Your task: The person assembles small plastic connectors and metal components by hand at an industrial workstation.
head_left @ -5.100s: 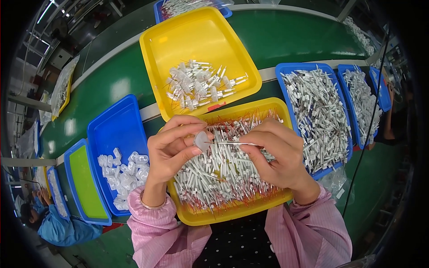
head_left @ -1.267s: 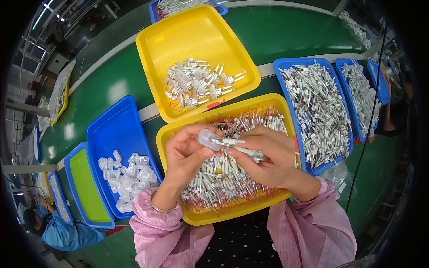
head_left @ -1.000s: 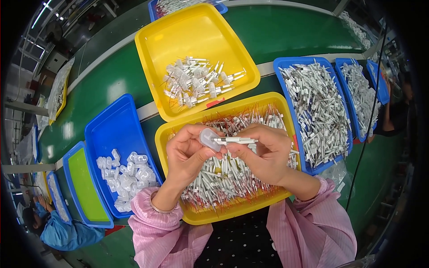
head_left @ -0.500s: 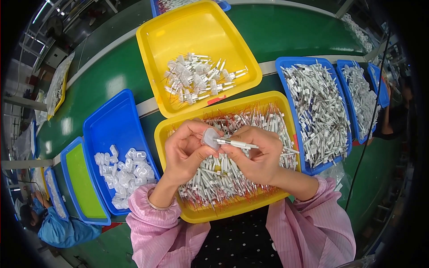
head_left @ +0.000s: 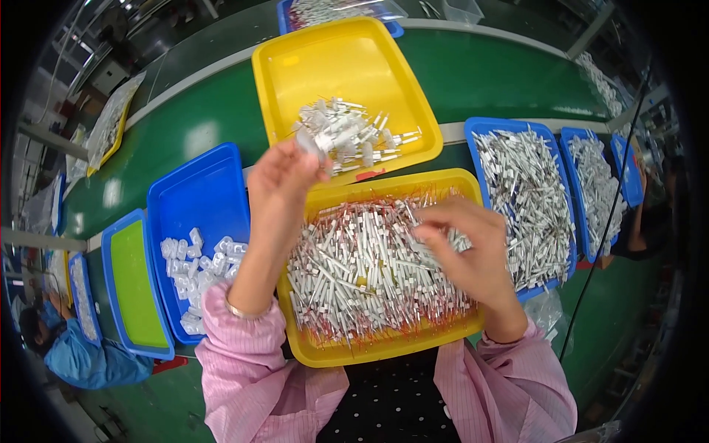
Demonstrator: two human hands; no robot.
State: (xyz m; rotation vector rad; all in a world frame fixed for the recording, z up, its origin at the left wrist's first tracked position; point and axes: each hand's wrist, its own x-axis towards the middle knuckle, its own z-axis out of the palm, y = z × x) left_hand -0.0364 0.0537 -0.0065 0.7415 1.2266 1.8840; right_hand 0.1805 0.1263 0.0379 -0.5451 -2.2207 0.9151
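My left hand (head_left: 279, 181) is closed on a clear plastic cap (head_left: 310, 146) with a white stick fitted in it, at the near-left part of the far yellow tray (head_left: 332, 63). Behind it lies a pile of similar capped sticks (head_left: 377, 140), partly covered by the hand. Over the right half of the near yellow tray (head_left: 384, 359) hovers my right hand (head_left: 469, 247), thumb and forefinger apart, close to the white sticks with red wires (head_left: 377, 258) that fill this tray. Nothing shows between its fingers.
To the left, a blue tray (head_left: 199, 181) contains clear plastic caps (head_left: 196, 269), beside a blue-rimmed green tray (head_left: 136, 288). White sticks (head_left: 521, 207) fill a blue tray on the right; another blue tray (head_left: 594, 184) stands beyond. A person in blue (head_left: 88, 362) sits at the far left.
My hands have parted. The left has carried the capped stick up to the far yellow tray; the right has let go of the stick and moved right over the near tray.
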